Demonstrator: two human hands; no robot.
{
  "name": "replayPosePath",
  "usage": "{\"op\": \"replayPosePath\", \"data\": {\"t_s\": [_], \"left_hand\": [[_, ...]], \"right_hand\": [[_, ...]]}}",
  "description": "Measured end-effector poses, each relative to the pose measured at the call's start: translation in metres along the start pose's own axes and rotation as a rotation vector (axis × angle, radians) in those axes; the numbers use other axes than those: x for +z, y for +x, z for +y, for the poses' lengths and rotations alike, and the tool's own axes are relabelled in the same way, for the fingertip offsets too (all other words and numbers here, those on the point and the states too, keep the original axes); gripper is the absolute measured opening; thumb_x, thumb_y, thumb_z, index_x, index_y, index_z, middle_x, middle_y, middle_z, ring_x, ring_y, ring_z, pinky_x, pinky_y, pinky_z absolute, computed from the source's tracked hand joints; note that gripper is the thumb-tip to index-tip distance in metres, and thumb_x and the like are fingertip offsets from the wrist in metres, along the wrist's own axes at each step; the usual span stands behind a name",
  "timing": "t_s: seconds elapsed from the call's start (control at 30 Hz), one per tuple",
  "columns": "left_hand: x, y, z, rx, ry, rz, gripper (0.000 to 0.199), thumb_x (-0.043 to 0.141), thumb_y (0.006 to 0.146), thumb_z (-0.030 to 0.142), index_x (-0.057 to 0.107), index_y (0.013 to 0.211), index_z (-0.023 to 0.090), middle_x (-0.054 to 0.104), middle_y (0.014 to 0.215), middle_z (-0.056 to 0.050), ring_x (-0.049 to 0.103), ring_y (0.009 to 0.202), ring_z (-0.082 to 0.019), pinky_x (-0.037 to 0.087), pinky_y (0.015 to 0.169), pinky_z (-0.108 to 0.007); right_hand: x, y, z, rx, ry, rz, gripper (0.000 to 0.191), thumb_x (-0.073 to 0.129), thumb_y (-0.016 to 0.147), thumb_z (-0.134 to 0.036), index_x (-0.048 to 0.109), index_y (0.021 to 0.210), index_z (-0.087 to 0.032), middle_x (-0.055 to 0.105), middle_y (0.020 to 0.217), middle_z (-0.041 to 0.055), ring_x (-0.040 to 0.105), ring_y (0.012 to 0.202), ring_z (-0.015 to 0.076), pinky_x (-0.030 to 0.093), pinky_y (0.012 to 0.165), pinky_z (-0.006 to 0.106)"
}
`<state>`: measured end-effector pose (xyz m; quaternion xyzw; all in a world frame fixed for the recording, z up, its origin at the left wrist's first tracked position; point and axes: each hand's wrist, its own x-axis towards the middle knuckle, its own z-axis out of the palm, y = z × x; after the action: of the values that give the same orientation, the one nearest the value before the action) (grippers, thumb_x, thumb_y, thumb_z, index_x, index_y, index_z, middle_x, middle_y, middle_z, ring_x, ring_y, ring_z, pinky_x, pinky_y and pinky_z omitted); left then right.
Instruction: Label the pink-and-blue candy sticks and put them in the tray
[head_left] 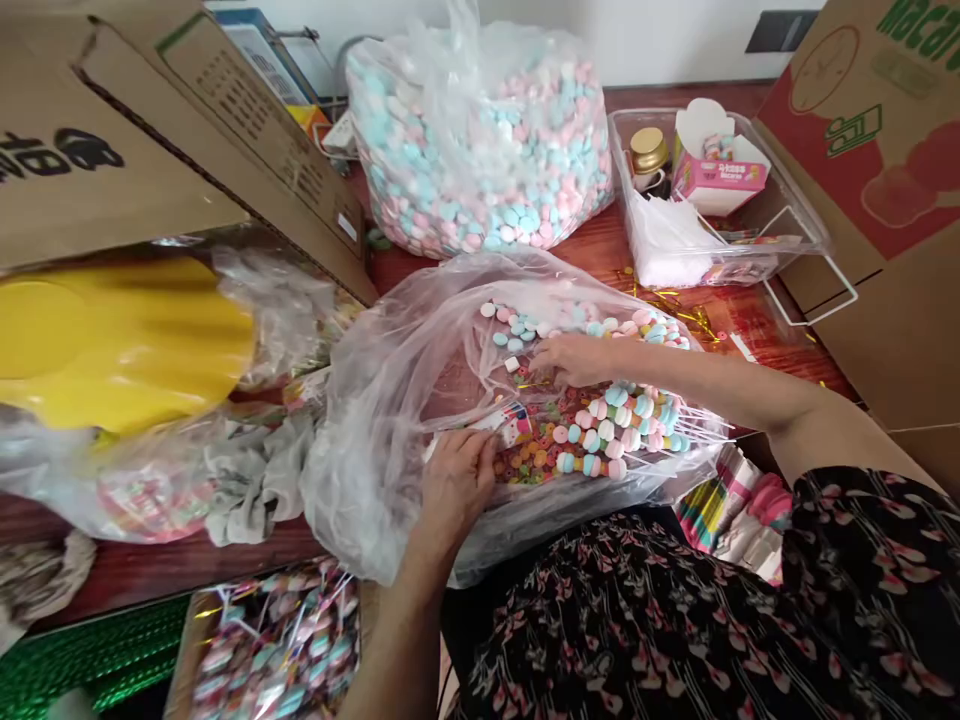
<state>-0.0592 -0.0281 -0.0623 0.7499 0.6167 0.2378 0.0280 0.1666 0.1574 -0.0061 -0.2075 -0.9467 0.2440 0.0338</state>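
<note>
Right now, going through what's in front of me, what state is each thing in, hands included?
Left hand, pinching a small labelled packet
Right hand, resting on the candies, fingers spread
Clear plastic bag, open, candies inside
Big plastic bag of pastel candies, full
Pink candy box, flaps open
Gold-lidded jar, lid on
Plastic bin, holding the box and jar

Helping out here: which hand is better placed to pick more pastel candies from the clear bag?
Probably the right hand: it is over the candies, while the left hand grips a printed packet.
</note>
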Motion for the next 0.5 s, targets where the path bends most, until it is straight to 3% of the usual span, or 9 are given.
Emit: {"op": "replayPosePath", "data": {"t_s": [0.07, 0.13, 0.23, 0.3, 0.4, 0.5], "left_hand": [[0.000, 0.001, -0.001, -0.047, -0.035, 0.001, 0.029, 0.048, 0.097, 0.031, 0.073, 0.095, 0.017, 0.074, 0.095, -0.009, 0.064, 0.088, -0.024, 0.050, 0.082, -0.037], [0.001, 0.003, -0.002, -0.092, -0.059, 0.012, 0.029, 0.049, 0.096, 0.031, 0.073, 0.089, 0.018, 0.074, 0.090, -0.008, 0.064, 0.085, -0.024, 0.050, 0.079, -0.037], [0.003, 0.006, 0.000, -0.136, -0.133, 0.087, 0.027, 0.053, 0.093, 0.032, 0.072, 0.080, 0.018, 0.073, 0.082, -0.007, 0.065, 0.080, -0.023, 0.050, 0.076, -0.035], [0.005, 0.007, 0.001, -0.149, -0.190, 0.161, 0.026, 0.058, 0.092, 0.034, 0.070, 0.075, 0.018, 0.071, 0.077, -0.006, 0.064, 0.076, -0.021, 0.050, 0.074, -0.034], [0.007, 0.005, -0.002, -0.141, -0.220, 0.209, 0.027, 0.065, 0.088, 0.039, 0.068, 0.072, 0.018, 0.070, 0.072, -0.004, 0.063, 0.072, -0.020, 0.049, 0.071, -0.033], [0.010, 0.003, -0.011, -0.099, -0.241, 0.155, 0.026, 0.066, 0.087, 0.042, 0.072, 0.076, 0.019, 0.073, 0.079, -0.005, 0.066, 0.076, -0.021, 0.050, 0.073, -0.033]], "right_hand": [[-0.013, -0.009, 0.002, -0.049, 0.044, 0.087, 0.039, 0.061, 0.075, -0.003, 0.071, 0.111, -0.016, 0.070, 0.115, 0.0095, 0.064, 0.101, 0.0188, 0.048, 0.093, 0.033], [-0.033, -0.025, 0.002, -0.035, 0.119, 0.276, 0.029, 0.057, 0.081, -0.008, 0.073, 0.103, -0.017, 0.073, 0.103, 0.0066, 0.064, 0.094, 0.0170, 0.049, 0.088, 0.031], [-0.062, -0.059, 0.005, 0.111, 0.210, 0.572, 0.018, 0.056, 0.083, -0.016, 0.074, 0.087, -0.015, 0.073, 0.084, 0.0028, 0.064, 0.077, 0.0143, 0.048, 0.073, 0.026], [-0.077, -0.086, 0.014, 0.237, 0.167, 0.692, 0.016, 0.059, 0.080, -0.018, 0.074, 0.083, -0.015, 0.072, 0.078, 0.0011, 0.062, 0.070, 0.0130, 0.046, 0.068, 0.025], [-0.089, -0.130, 0.040, 0.481, 0.002, 0.681, 0.015, 0.061, 0.078, -0.021, 0.074, 0.080, -0.014, 0.069, 0.069, 0.0002, 0.058, 0.064, 0.0124, 0.043, 0.067, 0.025], [-0.088, -0.169, 0.073, 0.808, -0.174, 0.428, 0.022, 0.066, 0.073, -0.019, 0.076, 0.092, -0.015, 0.070, 0.077, 0.0028, 0.060, 0.071, 0.0154, 0.045, 0.072, 0.027]]}}
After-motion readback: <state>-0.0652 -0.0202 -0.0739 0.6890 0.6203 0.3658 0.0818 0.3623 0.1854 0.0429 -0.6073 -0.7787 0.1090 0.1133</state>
